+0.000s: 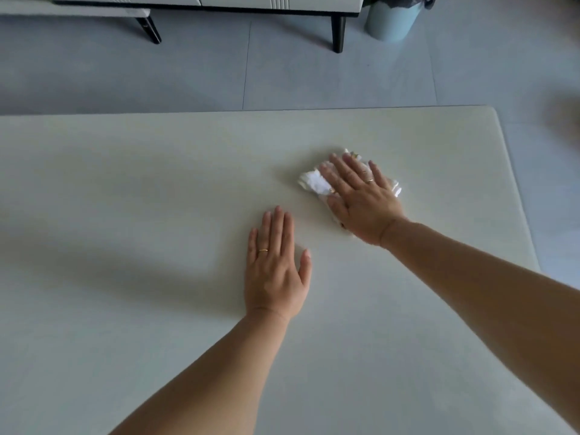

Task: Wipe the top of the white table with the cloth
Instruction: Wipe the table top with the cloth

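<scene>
The white table [125,199] fills most of the view. A crumpled white cloth [312,181] lies on it toward the far right part. My right hand [361,199] presses flat on top of the cloth with fingers spread, covering most of it. My left hand [276,268] rests flat on the bare tabletop, palm down, a little nearer and to the left of the cloth, holding nothing. Both hands wear a gold ring.
The table's far edge and its right edge with a rounded corner [494,113] border grey tiled floor. Beyond stand a white cabinet on dark legs [337,32] and a pale blue bin [392,18] with a black bag.
</scene>
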`<action>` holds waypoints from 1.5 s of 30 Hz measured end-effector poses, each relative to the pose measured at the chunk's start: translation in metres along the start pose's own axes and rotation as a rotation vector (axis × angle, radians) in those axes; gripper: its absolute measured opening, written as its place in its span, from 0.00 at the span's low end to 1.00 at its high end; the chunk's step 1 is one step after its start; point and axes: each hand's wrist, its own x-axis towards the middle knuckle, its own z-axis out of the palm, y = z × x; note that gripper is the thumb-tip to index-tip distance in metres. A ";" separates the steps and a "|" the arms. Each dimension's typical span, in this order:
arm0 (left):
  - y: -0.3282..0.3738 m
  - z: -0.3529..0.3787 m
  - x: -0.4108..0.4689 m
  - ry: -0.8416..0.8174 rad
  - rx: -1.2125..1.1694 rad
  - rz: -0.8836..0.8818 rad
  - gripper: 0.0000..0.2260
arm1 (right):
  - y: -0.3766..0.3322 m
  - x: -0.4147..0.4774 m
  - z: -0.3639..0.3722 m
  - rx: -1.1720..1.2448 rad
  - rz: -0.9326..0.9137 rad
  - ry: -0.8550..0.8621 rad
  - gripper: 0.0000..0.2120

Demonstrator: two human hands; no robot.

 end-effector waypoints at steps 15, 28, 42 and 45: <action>-0.001 0.000 0.001 -0.009 -0.005 0.006 0.29 | 0.048 0.086 -0.019 0.156 0.440 0.023 0.26; -0.001 -0.001 0.002 -0.010 0.020 0.006 0.29 | 0.101 0.055 -0.023 0.134 0.501 0.029 0.26; 0.000 0.002 0.003 0.008 0.033 0.010 0.29 | 0.080 0.007 -0.012 0.200 0.697 0.102 0.26; 0.000 0.001 0.002 0.005 0.034 0.006 0.30 | 0.017 -0.018 0.005 0.186 0.533 0.120 0.27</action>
